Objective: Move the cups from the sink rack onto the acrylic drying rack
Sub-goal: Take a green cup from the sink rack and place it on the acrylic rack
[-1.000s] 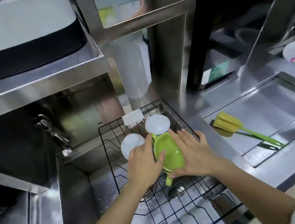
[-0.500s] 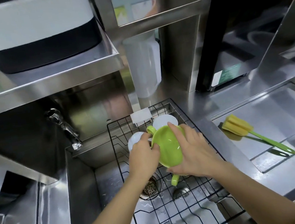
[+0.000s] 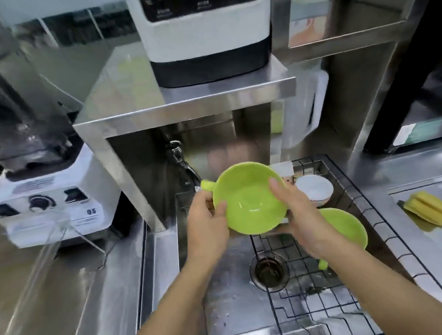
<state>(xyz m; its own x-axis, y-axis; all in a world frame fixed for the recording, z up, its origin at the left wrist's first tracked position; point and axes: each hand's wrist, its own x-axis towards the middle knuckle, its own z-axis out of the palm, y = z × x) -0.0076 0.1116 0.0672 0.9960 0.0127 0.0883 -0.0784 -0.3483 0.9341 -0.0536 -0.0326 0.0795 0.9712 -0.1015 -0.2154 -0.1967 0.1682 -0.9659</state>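
Note:
A green cup (image 3: pixel 250 200) with a side handle is held above the sink, its opening facing me. My left hand (image 3: pixel 207 220) grips its left rim near the handle, and my right hand (image 3: pixel 297 213) holds its right rim and underside. A second green cup (image 3: pixel 344 225) stays in the black wire sink rack (image 3: pixel 319 309), partly behind my right hand. A white cup (image 3: pixel 315 189) sits at the rack's far end. The clear acrylic drying rack (image 3: pixel 37 264) stands on the counter to the left.
A faucet (image 3: pixel 181 158) hangs over the sink behind the cup. A white blender base (image 3: pixel 48 197) stands behind the acrylic rack. A steel shelf carries a white appliance (image 3: pixel 205 24). A yellow sponge brush (image 3: pixel 433 211) lies on the right drainboard. The drain (image 3: pixel 270 271) shows below.
Both hands lifted the green cup up out of the sink rack and turned its opening toward me. The view swung left, bringing the acrylic rack and blender into sight.

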